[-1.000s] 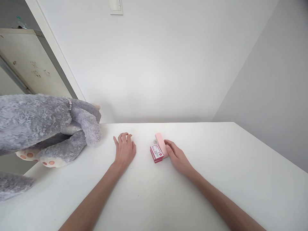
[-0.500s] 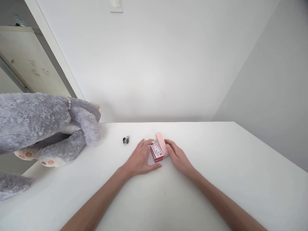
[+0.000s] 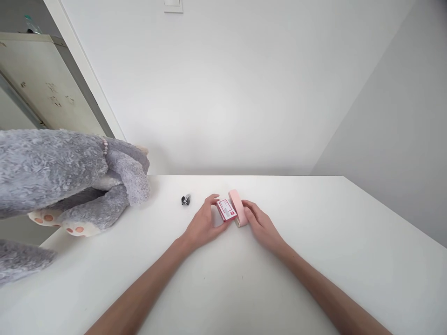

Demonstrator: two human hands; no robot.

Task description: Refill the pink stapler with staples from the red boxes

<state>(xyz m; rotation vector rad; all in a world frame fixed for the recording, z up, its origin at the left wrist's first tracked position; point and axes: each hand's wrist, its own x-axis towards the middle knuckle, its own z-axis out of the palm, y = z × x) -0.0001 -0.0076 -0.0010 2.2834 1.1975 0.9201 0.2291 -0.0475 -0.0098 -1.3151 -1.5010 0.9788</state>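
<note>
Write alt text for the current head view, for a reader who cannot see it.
Two bare hands meet over a white table: the left hand grips a small red-and-white box, and the right hand touches a pink object beside it. A small black-and-silver tool lies to the left, and a large grey plush toy fills the left edge.

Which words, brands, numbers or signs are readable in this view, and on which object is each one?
None can be read with certainty.
Red-and-white box: print and a small red mark, too small to read.
Pink stapler: no readable text.
Cabinet: dark marks, too unclear to read.
</note>
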